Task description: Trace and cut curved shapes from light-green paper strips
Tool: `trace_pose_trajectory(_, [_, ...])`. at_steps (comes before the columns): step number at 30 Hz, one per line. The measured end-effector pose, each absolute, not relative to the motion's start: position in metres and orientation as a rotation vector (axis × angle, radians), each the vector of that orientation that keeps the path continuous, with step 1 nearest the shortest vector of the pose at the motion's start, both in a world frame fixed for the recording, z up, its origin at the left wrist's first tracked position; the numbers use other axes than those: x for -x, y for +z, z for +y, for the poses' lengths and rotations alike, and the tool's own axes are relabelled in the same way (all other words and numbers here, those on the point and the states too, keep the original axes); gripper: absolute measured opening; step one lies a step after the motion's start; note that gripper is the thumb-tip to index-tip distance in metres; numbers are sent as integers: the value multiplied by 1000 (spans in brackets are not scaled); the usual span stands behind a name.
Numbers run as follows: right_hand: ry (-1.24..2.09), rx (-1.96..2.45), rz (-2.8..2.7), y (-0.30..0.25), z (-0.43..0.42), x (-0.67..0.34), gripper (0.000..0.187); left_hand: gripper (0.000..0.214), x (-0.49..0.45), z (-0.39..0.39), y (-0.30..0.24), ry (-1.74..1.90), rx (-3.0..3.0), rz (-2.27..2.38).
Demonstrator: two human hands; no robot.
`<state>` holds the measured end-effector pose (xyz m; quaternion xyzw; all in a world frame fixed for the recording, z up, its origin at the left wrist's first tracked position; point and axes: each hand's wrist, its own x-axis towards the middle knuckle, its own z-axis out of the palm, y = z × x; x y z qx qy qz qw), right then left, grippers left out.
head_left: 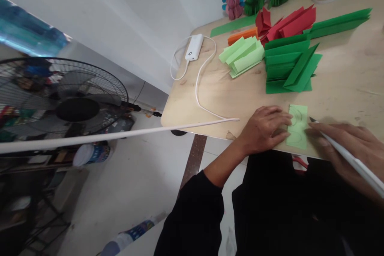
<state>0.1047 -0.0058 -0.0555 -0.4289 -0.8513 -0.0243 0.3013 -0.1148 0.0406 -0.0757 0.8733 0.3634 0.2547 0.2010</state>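
A small light green piece of paper [297, 138] lies by the table's near edge, with curved dark lines drawn on its upper half and a fainter outline below. My left hand [265, 128] rests flat at its left side, fingertips touching the edge, thumb apart from the fingers. In my right hand [351, 144] is a white pen [348, 154], gripped near its dark tip. That tip points just off the paper's right edge, over the table. Part of my right hand's fingers is hidden behind the pen.
Folded dark green paper [288, 66], light green paper [243, 56], red paper [292, 24] and an orange strip [242, 36] lie beyond my hands. Paper figures [234, 4] stand at the back. A white power bank [195, 47] has a cable [198, 88]; a fan [78, 109] stands left.
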Motion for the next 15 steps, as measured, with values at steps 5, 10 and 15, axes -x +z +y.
trace_pose_trajectory(5, [-47, 1157, -2252, -57, -6, -107, 43, 23, 115, 41, -75, 724, -2451, 1012])
trace_pose_trajectory(10, [-40, 1139, -2258, -55, -7, -105, 43, 25, 115, 40, -74, 658, -2465, 1030])
trace_pose_trajectory(15, [-9, 1162, -2235, -53, -7, -104, 45, 26, 115, 40, -73, 671, -2469, 1031])
